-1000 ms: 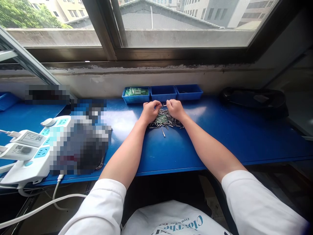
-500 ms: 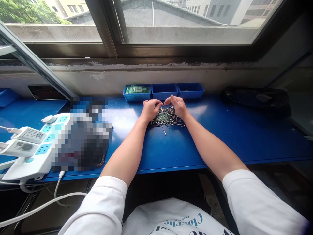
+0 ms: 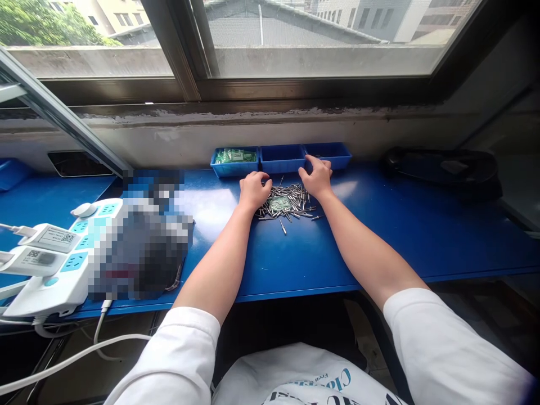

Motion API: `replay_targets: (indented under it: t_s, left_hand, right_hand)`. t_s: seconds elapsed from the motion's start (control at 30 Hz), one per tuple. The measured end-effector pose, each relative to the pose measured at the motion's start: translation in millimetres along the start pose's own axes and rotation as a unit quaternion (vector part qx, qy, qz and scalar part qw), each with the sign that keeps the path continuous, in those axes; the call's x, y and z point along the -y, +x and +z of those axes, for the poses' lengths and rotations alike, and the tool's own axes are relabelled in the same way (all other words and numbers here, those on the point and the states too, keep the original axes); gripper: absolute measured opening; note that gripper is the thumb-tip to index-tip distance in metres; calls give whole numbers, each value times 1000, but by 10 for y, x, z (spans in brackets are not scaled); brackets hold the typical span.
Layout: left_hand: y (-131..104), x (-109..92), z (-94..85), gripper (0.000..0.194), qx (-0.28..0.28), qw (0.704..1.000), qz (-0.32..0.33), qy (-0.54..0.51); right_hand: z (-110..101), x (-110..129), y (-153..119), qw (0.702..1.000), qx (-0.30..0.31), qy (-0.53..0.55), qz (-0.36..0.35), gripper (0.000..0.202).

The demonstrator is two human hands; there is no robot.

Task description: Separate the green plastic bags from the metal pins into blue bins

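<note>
A pile of thin, silvery and dark metal pin-like pieces (image 3: 300, 197) lies on the blue table, around a small green circuit board (image 3: 280, 203). My left hand (image 3: 253, 191) rests at the pile's left edge, fingers bent, with thumb and index tips apart and nothing visible between them. Over the back right of the pile, my right hand (image 3: 317, 176) is open, thumb and index spread, close to the front of the blue bins. One loose metal piece (image 3: 282, 180) lies behind the pile between the hands; another loose metal piece (image 3: 283, 227) lies in front.
Three joined blue bins stand against the wall: the left bin (image 3: 234, 170) holds green boards, beside a middle bin (image 3: 282, 166) and a right bin (image 3: 340, 162). A white power strip (image 3: 54, 289) with plugs sits left, a black bag-like object (image 3: 442, 171) right.
My hands have moved apart from a fingertip-to-fingertip position over the pile. The small metal piece between them has been let go, and my right fingers have spread toward the bins.
</note>
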State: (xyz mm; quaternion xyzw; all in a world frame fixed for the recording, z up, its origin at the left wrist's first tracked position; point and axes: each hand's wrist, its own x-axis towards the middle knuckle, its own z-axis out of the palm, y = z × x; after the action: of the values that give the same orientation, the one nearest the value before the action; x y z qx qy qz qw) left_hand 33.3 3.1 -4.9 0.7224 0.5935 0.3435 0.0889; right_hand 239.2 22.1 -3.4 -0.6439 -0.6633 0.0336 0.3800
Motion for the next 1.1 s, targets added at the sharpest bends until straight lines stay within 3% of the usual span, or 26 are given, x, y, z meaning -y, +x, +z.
replay_targets:
  t_s: [0.23, 0.43, 0.63, 0.87, 1.1]
  left_hand:
    - [1, 31, 22, 24, 20, 1000, -4, 21]
    - [1, 24, 18, 23, 48, 998, -6, 35]
    - [-6, -2, 3, 23, 65, 997, -7, 43]
    - [-17, -23, -9, 24, 70, 997, -4, 42]
    - [-18, -26, -16, 24, 76, 996, 0, 37]
  right_hand:
    - [-69, -39, 35, 999, -23, -42, 27, 59]
    - [-62, -155, 73, 995, 5, -55, 79, 70]
    - [-23, -208, 79, 996, 8, -57, 65, 70]
    - [5, -63, 75, 997, 32, -71, 0, 74]
    - [-40, -138, 104, 990, 10, -98, 102, 76]
